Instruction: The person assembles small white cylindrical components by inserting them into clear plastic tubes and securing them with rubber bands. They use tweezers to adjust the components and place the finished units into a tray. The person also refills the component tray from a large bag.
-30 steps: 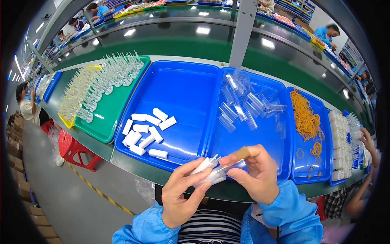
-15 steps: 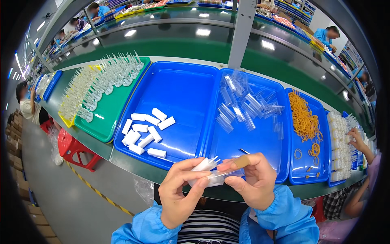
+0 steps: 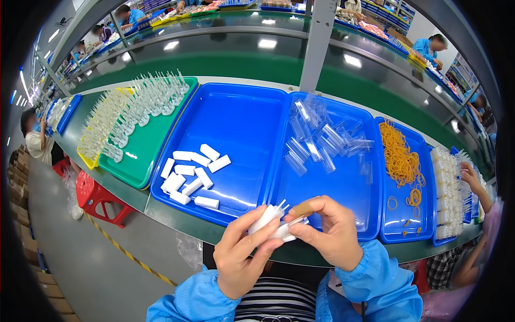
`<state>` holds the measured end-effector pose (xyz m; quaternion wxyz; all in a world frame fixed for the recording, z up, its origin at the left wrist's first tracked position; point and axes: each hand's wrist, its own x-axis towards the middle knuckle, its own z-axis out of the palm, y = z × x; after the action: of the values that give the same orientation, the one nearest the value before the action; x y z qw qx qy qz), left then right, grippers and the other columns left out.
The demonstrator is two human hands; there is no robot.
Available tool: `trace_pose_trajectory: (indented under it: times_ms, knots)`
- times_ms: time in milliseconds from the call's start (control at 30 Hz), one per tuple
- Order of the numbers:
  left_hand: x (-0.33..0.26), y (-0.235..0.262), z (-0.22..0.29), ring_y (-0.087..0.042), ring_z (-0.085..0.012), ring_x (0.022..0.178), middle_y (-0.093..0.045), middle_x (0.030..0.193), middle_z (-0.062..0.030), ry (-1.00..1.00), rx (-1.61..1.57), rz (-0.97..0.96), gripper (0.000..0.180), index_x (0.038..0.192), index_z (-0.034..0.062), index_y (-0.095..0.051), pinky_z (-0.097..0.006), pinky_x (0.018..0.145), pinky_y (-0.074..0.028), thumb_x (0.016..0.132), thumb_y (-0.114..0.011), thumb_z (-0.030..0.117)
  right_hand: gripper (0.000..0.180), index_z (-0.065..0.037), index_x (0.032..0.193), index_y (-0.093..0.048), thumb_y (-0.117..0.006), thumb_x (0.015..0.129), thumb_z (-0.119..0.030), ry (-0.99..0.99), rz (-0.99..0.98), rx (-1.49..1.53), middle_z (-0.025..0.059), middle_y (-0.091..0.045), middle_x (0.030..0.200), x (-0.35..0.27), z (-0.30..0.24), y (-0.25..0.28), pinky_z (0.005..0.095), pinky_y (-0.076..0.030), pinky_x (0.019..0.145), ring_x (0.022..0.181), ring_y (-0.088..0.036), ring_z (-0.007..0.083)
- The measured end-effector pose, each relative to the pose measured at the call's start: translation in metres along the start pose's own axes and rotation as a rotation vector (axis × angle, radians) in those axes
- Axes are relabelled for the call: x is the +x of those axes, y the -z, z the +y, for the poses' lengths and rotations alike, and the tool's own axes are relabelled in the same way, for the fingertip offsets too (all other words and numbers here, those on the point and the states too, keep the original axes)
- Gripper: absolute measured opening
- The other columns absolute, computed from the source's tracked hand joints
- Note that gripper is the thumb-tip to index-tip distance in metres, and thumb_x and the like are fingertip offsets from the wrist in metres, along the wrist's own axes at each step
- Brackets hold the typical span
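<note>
Both hands pinch a small white plastic bundle (image 3: 271,221) over the surface's near edge.
Looks light, stiff, w/ thin prongs that prob. snap; grip by the body. L hand (image 3: 241,255) grasps body, R hand (image 3: 332,233) nips its end. Behind: 9 white blocks (image 3: 190,180) in blue tray (image 3: 236,115), approx. 12 clear sleeves (image 3: 322,139).

We see blue trays (image 3: 236,115), a green tray (image 3: 147,153), white blocks (image 3: 193,177), orange rubber bands (image 3: 399,155), a red stool (image 3: 99,196), a green bench (image 3: 177,217).
</note>
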<state>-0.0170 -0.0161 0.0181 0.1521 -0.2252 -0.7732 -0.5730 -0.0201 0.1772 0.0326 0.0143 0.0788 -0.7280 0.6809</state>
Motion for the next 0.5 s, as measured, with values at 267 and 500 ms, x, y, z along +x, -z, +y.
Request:
trace_pose_trajectory:
  times_ms: [267,500]
  knots:
    - [-0.013,0.003,-0.004,-0.061,-0.0412,0.119,-0.054,0.112,-0.0161,0.172,-0.536,0.099,0.031,0.107,-0.0038,-0.058,-0.046,0.097,-0.058,0.081,-0.075,-0.010,0.038,-0.001,0.108,-0.054,-0.082,0.083,-0.008,-0.004,0.026,0.216,0.0129,-0.069,0.104,0.000,-0.005,0.006,0.0321,-0.049,0.095,0.101,-0.067,0.0182]
    - [-0.019,0.003,-0.008,-0.062,-0.0353,0.119,-0.054,0.121,-0.0175,0.108,-0.455,-0.010,0.038,0.113,-0.0005,-0.060,-0.041,0.098,-0.056,0.080,-0.079,-0.004,0.039,-0.001,0.110,-0.057,-0.083,0.081,-0.008,-0.019,-0.110,0.182,0.0118,-0.064,0.113,-0.008,0.001,0.010,0.0335,-0.049,0.099,0.110,-0.063,0.0199]
